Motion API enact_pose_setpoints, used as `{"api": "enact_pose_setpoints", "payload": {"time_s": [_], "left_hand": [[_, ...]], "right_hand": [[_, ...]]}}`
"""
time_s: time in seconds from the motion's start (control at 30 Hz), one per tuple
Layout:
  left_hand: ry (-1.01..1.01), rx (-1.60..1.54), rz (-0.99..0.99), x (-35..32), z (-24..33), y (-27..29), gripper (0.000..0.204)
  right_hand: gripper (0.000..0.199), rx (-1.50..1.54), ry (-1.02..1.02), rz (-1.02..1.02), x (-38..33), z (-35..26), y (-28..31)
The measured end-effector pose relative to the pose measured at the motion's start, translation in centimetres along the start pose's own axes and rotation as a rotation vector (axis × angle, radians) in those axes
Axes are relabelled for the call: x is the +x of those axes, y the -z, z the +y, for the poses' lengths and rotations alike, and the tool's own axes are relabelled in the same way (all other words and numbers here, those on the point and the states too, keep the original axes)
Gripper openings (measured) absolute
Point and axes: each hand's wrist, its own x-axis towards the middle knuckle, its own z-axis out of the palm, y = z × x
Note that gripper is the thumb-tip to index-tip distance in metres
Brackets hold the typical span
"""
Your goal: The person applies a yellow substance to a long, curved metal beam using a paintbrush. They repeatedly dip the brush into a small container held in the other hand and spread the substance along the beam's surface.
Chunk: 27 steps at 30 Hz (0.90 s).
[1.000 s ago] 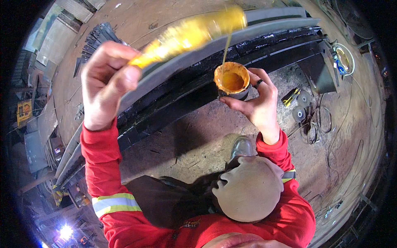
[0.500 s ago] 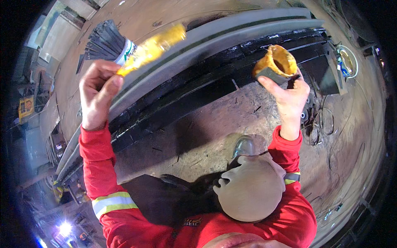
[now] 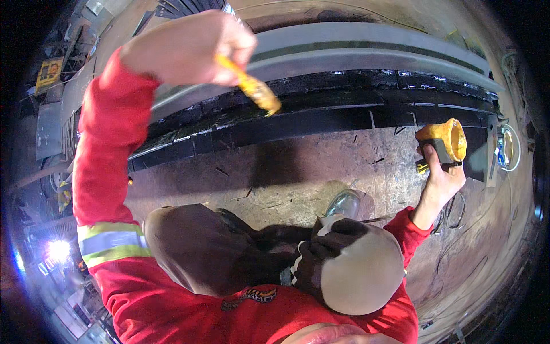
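My left hand, slightly blurred, is closed round the thin handle of a yellow-coated paintbrush. The brush slants down to the right, its tip over the dark, glossy face of a long steel beam; I cannot tell whether it touches. At the right, my right hand grips a small pot smeared with yellow, a dark band round its side. The pot leans so its mouth faces right, and its contents are hard to see.
A container of dark flat strips stands beyond my left hand. A coiled hose lies past the beam's right end, and dark cables near my right wrist. My knees and one boot are close to the beam.
My left hand has moved up and right, and the brush has swung from pointing up-right to down-right. My right hand has shifted right and down, with the pot tipped more sideways.
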Motion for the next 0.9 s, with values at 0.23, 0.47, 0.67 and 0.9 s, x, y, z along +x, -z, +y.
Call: {"api": "enact_pose_setpoints", "payload": {"time_s": [0.23, 0.47, 0.67, 0.9], "left_hand": [[-0.050, -0.293, 0.126, 8.4, 0.4, -2.6, 0.011], [-0.050, -0.147, 0.106, 1.3, -2.3, -4.8, 0.015], [0.092, -0.084, 0.042, -0.6, -0.8, -2.1, 0.013], [-0.038, -0.200, -0.018, 12.6, 2.2, -1.8, 0.013]], "right_hand": [[0.042, 0.082, 0.042, -0.043, -0.5, 0.1, 0.1], [0.043, 0.186, 0.022, -0.018, -0.5, 0.5, 0.6], [0.047, 0.083, 0.026, -0.055, -0.1, 0.4, 0.2], [0.050, 0.099, 0.018, -0.039, -0.3, 0.2, 0.6]]}}
